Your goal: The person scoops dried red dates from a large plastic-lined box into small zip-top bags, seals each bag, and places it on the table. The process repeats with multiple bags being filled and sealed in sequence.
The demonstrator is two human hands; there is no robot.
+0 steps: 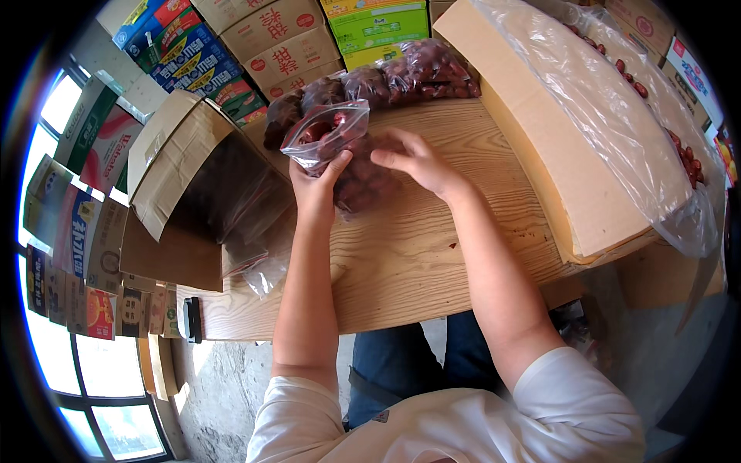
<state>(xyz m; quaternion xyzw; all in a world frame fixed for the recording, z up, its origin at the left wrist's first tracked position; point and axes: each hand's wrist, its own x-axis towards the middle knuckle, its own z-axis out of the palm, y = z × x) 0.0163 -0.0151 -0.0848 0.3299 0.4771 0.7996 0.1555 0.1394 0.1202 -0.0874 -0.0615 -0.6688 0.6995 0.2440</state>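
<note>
My left hand [318, 179] grips the top of a clear zip-lock bag of red dates [359, 168] near its gaping mouth, with the thumb on the front. The bag's filled lower part hangs at or rests on the wooden table [405, 260]; which one I cannot tell. To the right of the bag, my right hand [419, 159] has its fingers apart and holds nothing that shows; whether a fingertip touches the plastic is unclear. Behind both hands, several filled bags of dates [370, 87] stand in a row along the table's back.
On the left, an open cardboard box [173, 249] holds clear plastic bags [249, 202]. A large plastic-lined carton [544, 139] with loose dates [686, 156] along its far side takes up the right. A small black object [192, 319] lies at the table's left corner. Stacked cartons [278, 35] stand behind.
</note>
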